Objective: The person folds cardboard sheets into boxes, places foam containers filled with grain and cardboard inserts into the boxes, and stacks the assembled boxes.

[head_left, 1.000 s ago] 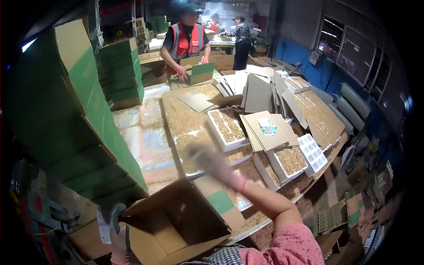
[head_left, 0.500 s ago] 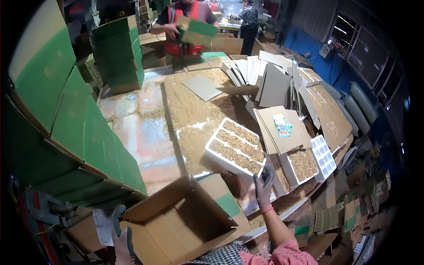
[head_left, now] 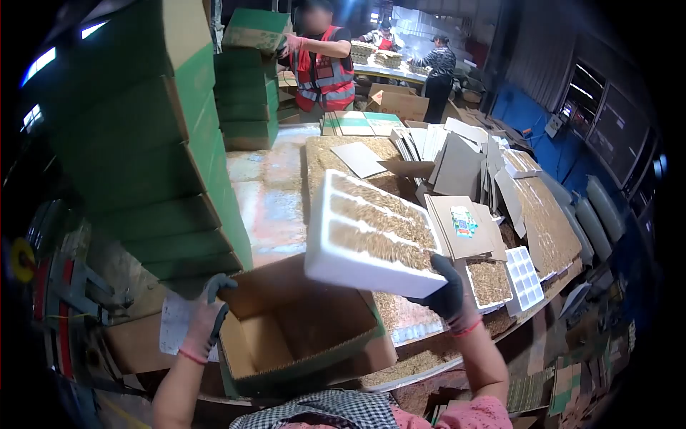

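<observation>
My right hand (head_left: 450,289), in a dark-palmed glove, grips the lower right corner of a white foam tray (head_left: 371,275). Brown husk-like filling lies in the tray between white ridges. The tray hangs tilted over the table, its left part above the back edge of an open cardboard box (head_left: 296,332). That box stands in front of me, and its visible inside holds nothing. At its left rim is my left hand (head_left: 209,314), also gloved, with fingers bent and apart from the thumb; whether they touch the box is hard to see.
Tall green boxes (head_left: 207,164) are stacked at left. A co-worker in a red vest (head_left: 325,79) handles a green box (head_left: 257,30) on another stack. Cardboard sheets (head_left: 461,164), a husk-filled tray (head_left: 489,281) and a white compartment tray (head_left: 525,279) lie at right.
My right hand has lifted the foam tray and brought it left toward the box. My left hand has shifted up along the rim. The co-worker has moved a green box onto the stack.
</observation>
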The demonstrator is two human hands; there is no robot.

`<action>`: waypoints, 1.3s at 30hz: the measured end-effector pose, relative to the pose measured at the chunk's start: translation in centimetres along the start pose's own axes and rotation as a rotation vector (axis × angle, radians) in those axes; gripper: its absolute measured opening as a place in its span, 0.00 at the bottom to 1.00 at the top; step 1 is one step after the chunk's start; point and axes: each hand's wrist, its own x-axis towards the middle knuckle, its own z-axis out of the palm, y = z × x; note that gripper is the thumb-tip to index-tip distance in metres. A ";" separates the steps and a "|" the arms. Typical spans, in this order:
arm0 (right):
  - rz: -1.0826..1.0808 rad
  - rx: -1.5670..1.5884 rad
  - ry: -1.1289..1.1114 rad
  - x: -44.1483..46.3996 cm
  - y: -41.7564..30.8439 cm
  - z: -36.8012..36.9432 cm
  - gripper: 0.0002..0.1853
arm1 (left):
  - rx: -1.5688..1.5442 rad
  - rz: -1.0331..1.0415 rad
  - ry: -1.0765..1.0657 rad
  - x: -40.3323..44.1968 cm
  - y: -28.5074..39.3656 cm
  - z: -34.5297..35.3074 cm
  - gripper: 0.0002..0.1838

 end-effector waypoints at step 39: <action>-0.452 -2.360 0.279 37.6 -12.2 -12.3 0.17 | 0.868 0.378 0.029 1.2 12.6 6.6 0.21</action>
